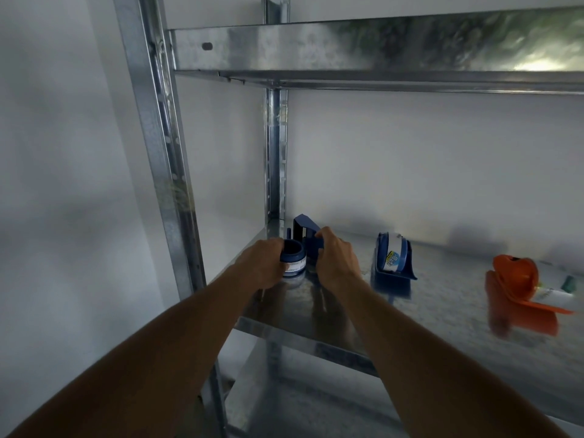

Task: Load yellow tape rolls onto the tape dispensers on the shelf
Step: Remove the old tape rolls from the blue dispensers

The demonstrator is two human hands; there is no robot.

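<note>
On the shelf [442, 298], far left | left hand [264, 263] grips blue core [294, 259] | right hand [336, 259] grips blue dispenser [305, 230] | middle dispenser [393, 263] looks loaded | orange dispenser [518, 286] on its side, apparently unloaded.

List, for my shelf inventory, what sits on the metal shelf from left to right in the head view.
Blue-cored tape roll in the left hand → blue dispenser under the right hand → loaded blue dispenser → orange dispenser.

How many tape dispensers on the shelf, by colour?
Blue: 2, one held in both hands, one standing loaded with a roll
Orange: 1, lying at the right
Total: 3
</note>
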